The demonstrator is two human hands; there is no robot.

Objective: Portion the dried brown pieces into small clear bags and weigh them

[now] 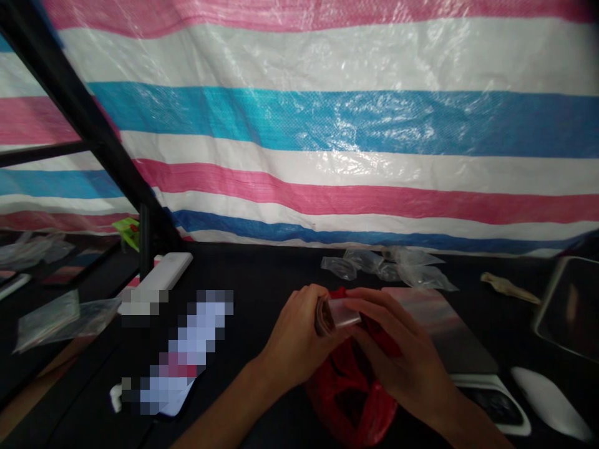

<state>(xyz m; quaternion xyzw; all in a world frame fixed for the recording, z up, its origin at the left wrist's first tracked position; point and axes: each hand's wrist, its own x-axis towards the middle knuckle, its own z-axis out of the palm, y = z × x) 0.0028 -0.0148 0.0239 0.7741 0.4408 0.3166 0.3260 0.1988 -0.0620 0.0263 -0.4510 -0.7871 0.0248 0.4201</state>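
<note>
My left hand (299,333) is closed around a small brownish rolled item (324,316), whose open end faces right; I cannot tell its exact kind. A piece of clear plastic film (345,313) stretches from that roll to my right hand (397,349), whose fingers close on it. Under both hands a crumpled red plastic bag (322,399) lies on the black table, partly covered by my right hand and fingers.
Several clear plastic bags (407,268) lie at the back. On the right are a flat grey panel (449,330), a phone-like case (496,402) and a white mouse (552,402). To the left lie a blurred-out phone (187,355) and a white box (173,271). Striped sheeting (327,118) hangs behind.
</note>
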